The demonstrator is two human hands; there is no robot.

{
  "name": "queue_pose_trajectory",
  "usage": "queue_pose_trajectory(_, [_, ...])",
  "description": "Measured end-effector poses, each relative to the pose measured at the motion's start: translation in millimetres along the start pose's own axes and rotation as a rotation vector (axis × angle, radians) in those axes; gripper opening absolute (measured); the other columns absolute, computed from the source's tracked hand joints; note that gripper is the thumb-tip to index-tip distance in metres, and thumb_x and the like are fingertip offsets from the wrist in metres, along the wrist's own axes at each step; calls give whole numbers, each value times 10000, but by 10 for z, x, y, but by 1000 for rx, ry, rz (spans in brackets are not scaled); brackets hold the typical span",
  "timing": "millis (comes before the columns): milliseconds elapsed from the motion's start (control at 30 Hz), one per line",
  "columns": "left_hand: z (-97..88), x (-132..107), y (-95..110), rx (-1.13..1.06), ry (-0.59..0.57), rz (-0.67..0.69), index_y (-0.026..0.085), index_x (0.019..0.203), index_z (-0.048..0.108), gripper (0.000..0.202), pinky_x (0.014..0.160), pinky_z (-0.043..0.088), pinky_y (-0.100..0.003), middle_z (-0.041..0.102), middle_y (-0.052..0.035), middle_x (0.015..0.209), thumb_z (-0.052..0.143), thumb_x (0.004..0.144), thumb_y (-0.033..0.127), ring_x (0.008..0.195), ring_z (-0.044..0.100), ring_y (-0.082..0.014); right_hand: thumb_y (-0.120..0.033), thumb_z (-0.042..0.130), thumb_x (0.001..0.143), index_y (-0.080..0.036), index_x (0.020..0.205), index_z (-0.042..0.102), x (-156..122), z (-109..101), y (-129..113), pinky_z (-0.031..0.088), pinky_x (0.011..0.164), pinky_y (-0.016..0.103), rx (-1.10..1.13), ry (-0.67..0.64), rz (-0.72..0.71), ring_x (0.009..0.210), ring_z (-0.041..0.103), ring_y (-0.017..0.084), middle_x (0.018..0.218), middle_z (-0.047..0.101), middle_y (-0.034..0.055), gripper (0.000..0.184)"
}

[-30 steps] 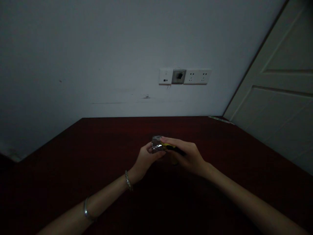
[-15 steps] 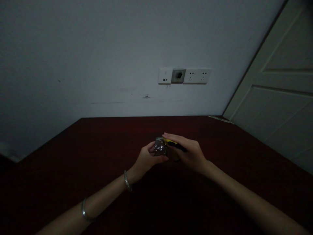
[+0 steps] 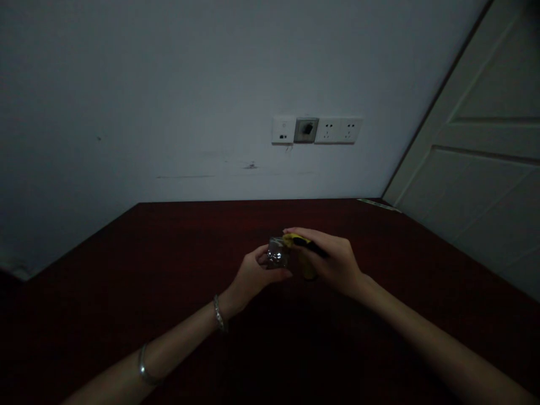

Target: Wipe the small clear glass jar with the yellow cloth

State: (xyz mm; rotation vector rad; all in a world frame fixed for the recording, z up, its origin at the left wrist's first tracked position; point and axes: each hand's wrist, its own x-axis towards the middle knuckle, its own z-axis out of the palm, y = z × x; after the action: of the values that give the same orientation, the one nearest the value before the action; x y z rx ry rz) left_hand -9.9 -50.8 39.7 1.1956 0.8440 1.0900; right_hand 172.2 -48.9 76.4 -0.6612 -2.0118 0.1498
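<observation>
My left hand (image 3: 253, 275) curls around a small shiny object (image 3: 277, 253), which looks like glass or crinkled foil. The dim light hides its exact kind. My right hand (image 3: 333, 261) grips a yellow-and-black tool (image 3: 304, 246), and part of its yellow body shows below the fingers. The tool's tip end touches or nearly touches the shiny object. Both hands are held together above the dark red table (image 3: 126, 270). A silver bracelet (image 3: 219, 313) and a silver bangle (image 3: 144, 367) sit on my left forearm.
The table's far edge meets a white wall carrying a white panel of switches and sockets (image 3: 316, 130). A white panelled door (image 3: 472, 124) stands at the right, and a thin strip (image 3: 378, 205) lies at the far right table corner.
My right hand has shifted slightly up and to the right, showing more of the yellow tool below it. The shiny object has turned a little in my left hand.
</observation>
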Motion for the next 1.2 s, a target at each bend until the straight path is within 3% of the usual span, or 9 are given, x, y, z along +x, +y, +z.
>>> queue_pose_trajectory(133, [15,-3,3,16,26,3,130,968,613,518,796,521,-343,700,-77,964,829,497,132,865,654,-198,-155,557,854,-228,1190,597,-8,33,68,551,873,304,2,-33,-29,987,664,178,1102,690,45,346])
queue_pose_trajectory(400, [-19,58,-45,74,46,44,133,945,615,454,796,528,-332,713,-71,965,805,534,107,894,665,-217,-56,475,843,-212,1268,502,1,10,-89,517,904,260,53,-304,-127,1046,630,143,1168,654,42,453])
queue_pose_trajectory(600, [11,3,-88,253,26,81,155,1081,562,647,838,523,-369,696,-75,1029,836,495,164,942,655,-228,-124,484,881,-159,1176,556,32,-62,39,530,892,282,-51,-174,-106,1031,638,163,1119,672,91,305])
queue_pose_trajectory(700, [29,-16,-107,393,6,143,167,1084,566,640,833,526,-374,695,-64,1020,839,508,221,928,654,-225,-100,445,886,-124,1172,548,26,-34,91,530,899,304,-131,-222,-163,1048,630,178,1128,662,122,305])
queue_pose_trajectory(867, [14,-16,-140,544,53,232,183,1061,584,600,878,510,-388,677,-61,1062,831,518,249,965,641,-239,-104,434,903,-110,1187,522,37,35,-58,502,943,342,-191,-403,-299,1090,593,191,1150,641,127,298])
queue_pose_trajectory(1000, [-32,-31,-159,564,14,252,163,1086,567,604,931,479,-429,661,-102,1110,811,541,247,1021,621,-268,-82,441,893,-76,1168,528,50,43,-220,516,911,374,-204,-468,-379,1063,607,228,1119,649,157,288])
queue_pose_trajectory(1133, [-28,-45,-156,561,-4,234,158,1067,576,550,868,514,-401,684,-87,1040,792,576,279,952,644,-250,-68,470,865,-109,1212,494,65,-13,-250,549,839,335,-144,-536,-289,1009,636,209,1091,663,133,350])
queue_pose_trajectory(1200, [1,-50,-143,570,4,205,171,1040,591,521,807,536,-371,695,-56,981,796,576,293,884,658,-227,-59,465,858,-125,1225,479,86,-53,-203,550,839,314,-125,-503,-226,1009,636,187,1116,655,121,373])
